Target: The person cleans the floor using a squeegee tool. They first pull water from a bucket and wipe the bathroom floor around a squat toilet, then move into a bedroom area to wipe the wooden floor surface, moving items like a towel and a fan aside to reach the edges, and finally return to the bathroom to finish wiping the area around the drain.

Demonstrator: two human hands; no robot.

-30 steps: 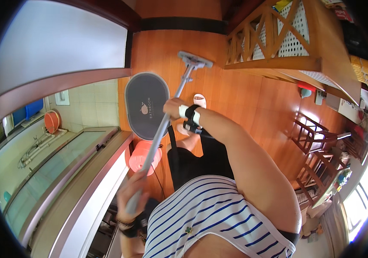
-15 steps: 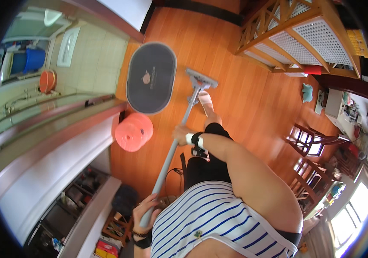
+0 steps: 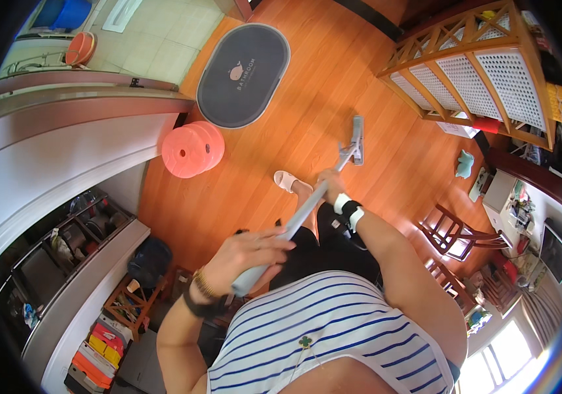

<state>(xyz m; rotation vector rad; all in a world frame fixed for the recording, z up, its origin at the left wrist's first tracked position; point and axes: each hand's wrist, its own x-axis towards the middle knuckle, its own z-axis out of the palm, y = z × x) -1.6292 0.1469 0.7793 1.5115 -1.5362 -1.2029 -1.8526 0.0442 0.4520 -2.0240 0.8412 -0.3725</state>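
While both hands are on the grey mop (image 3: 305,211), the step in hand reads as a mopping stroke over the wood floor (image 3: 392,203). Left hand (image 3: 245,256) is wrapped round the pole near its top end, close to the striped top (image 3: 320,312); right hand (image 3: 331,184) is closed round the pole lower down. Mop head (image 3: 358,134) is out ahead, right of the dark oval mat (image 3: 241,85) and well apart from it, short of the wooden cabinet (image 3: 491,72). It looks to be down on the boards; pressure can't be told. Pale slipper (image 3: 285,180) left of pole, pink stool (image 3: 189,151) farther left. Next move likely calls for firm grips, left hand steering the top, head flat and clear of the slipper.
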